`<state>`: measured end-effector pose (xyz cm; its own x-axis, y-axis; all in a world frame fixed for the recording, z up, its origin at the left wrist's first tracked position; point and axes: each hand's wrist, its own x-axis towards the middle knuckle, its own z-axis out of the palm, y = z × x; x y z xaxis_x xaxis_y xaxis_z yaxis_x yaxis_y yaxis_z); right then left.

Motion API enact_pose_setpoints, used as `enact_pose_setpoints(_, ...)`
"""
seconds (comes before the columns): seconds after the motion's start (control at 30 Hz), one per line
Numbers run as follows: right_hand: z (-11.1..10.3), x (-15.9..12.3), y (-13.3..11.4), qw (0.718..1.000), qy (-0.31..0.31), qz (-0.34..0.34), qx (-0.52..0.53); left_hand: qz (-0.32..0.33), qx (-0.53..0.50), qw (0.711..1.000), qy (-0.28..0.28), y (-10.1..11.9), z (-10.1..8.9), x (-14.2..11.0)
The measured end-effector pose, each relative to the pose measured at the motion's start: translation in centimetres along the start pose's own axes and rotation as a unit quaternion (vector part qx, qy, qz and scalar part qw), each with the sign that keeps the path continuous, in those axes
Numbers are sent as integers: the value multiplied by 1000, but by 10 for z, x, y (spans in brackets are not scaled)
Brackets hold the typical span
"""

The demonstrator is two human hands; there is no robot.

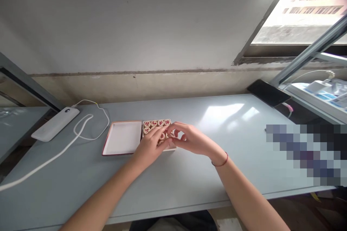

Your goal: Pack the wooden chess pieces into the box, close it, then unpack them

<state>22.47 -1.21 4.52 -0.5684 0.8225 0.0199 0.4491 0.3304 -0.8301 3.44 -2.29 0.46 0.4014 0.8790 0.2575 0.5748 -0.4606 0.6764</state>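
Note:
A shallow box holds round, pale Chinese chess pieces (153, 123) marked with red characters, set in rows. My left hand (150, 143) lies over the box's front left part, fingers stretched across the pieces and thumb apart. At the box's right side, my right hand (191, 138) has its fingers curled and its thumb opposite them, closed around a chess piece (172, 134). The fingertips of both hands nearly meet and cover several pieces. Left of the box lies its lid (122, 138), white inside with a red edge.
A grey-blue table (200, 184) stands against the wall. On its left lie a white power bank (55, 124) and a looping white cable (58, 157). A black phone (268, 92) rests at the back right by a metal post. A blurred patch covers the right edge.

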Motion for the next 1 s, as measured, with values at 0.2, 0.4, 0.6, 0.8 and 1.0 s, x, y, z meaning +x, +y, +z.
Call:
enact_pose_setpoints(0.2, 7, 0, -1, 998, 25, -49, -6, -92, -145, 985, -27, 3, -3, 1)
enact_pose_setpoints(0.4, -5, -2, 7, 997, 73, -23, -12, -89, -165, 982, -13, 4, -3, 1)
enact_pose_setpoints(0.6, -17, -2, 15, 984, 175, 15, -14, 5, 14, 1000, -24, 12, 1, -2)
enact_pose_setpoints(0.8, -12, -2, 11, 987, 161, 2, -15, 74, 76, 994, -26, 8, 11, -3)
enact_pose_setpoints(1.0, -10, -2, 8, 987, 160, -2, -20, 63, 138, 988, -24, 9, 12, -4)
